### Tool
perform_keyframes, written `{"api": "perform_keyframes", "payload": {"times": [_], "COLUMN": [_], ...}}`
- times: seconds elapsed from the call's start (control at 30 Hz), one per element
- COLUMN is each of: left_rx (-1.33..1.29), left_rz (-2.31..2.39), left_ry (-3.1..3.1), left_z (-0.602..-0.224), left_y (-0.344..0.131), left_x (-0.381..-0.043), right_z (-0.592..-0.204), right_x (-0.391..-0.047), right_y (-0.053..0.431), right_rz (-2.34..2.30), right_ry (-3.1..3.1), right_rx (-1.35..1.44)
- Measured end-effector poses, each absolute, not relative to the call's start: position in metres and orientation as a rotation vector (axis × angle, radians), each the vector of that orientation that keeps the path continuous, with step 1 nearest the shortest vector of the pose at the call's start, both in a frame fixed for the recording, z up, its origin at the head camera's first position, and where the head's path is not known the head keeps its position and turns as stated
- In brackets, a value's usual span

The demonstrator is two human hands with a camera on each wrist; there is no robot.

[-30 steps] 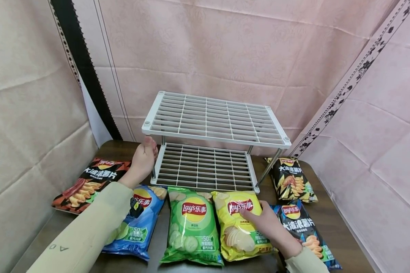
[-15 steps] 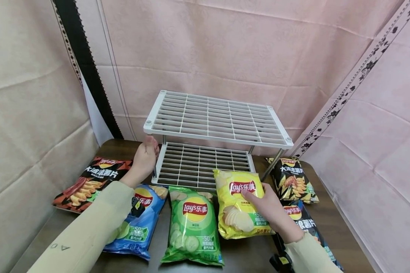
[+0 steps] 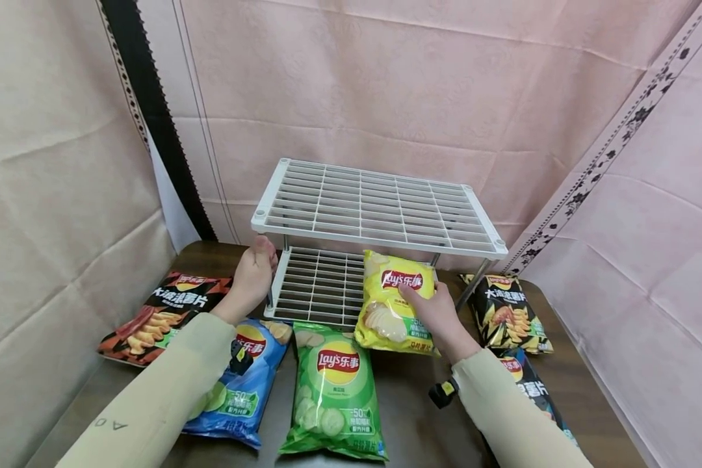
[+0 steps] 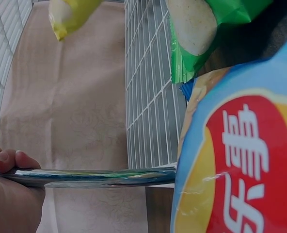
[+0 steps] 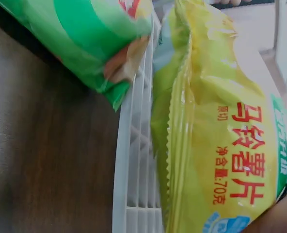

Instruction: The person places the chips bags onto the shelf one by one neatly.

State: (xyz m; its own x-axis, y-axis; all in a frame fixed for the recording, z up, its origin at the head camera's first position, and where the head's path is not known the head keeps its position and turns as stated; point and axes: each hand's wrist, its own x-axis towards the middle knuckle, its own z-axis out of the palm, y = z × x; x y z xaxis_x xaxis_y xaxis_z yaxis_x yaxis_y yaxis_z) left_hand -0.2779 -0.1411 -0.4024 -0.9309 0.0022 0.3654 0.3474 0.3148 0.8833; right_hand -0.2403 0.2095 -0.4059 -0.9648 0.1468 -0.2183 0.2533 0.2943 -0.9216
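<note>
In the head view a white two-tier wire rack (image 3: 351, 234) stands at the back of the table. My left hand (image 3: 251, 276) is at its front left corner; in the left wrist view its fingers curl round the rack's metal post (image 4: 95, 178). My right hand (image 3: 442, 318) grips a yellow Lay's chip bag (image 3: 389, 309) by its right side, thumb on the front. The bag is held upright and tilted at the front opening above the lower tier (image 3: 310, 286). The right wrist view shows the bag's bottom seam over the rack's edge (image 5: 120, 184).
A green chip bag (image 3: 333, 396) lies before the rack, with a blue bag (image 3: 234, 403) left of it, partly under my left forearm. A red-black bag (image 3: 164, 315) lies far left. On the right are a black-gold bag (image 3: 506, 315) and a dark blue bag (image 3: 532, 387), partly covered by my sleeve.
My right hand has lifted the yellow chip bag off the table and carried it forward to the rack's lower opening. The left hand stays on the post.
</note>
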Motion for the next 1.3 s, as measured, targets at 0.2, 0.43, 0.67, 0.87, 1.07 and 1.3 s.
{"api": "perform_keyframes", "payload": {"times": [0.2, 0.43, 0.67, 0.87, 1.07, 1.3], "left_rx": [-0.294, -0.292, -0.282, -0.267, -0.261, -0.269], "left_rz": [-1.653, -1.649, -1.650, -1.640, -1.642, -1.656], "left_ry": [-2.295, -2.288, -2.294, -2.301, -2.312, -2.300], "left_z": [-0.402, -0.402, -0.404, -0.404, -0.404, -0.401], "left_y": [-0.141, -0.140, -0.139, -0.141, -0.140, -0.141], "left_x": [-0.278, -0.279, -0.280, -0.279, -0.279, -0.277], "right_z": [-0.417, -0.428, -0.439, -0.442, -0.445, -0.444], "right_x": [-0.263, -0.279, -0.288, -0.291, -0.290, -0.283], "right_y": [0.206, 0.208, 0.212, 0.212, 0.211, 0.209], "right_rz": [-1.816, -1.859, -1.838, -1.842, -1.826, -1.646], "right_ry": [2.442, 2.442, 2.407, 2.414, 2.485, 2.518], "right_rx": [0.428, 0.437, 0.506, 0.455, 0.372, 0.408]}}
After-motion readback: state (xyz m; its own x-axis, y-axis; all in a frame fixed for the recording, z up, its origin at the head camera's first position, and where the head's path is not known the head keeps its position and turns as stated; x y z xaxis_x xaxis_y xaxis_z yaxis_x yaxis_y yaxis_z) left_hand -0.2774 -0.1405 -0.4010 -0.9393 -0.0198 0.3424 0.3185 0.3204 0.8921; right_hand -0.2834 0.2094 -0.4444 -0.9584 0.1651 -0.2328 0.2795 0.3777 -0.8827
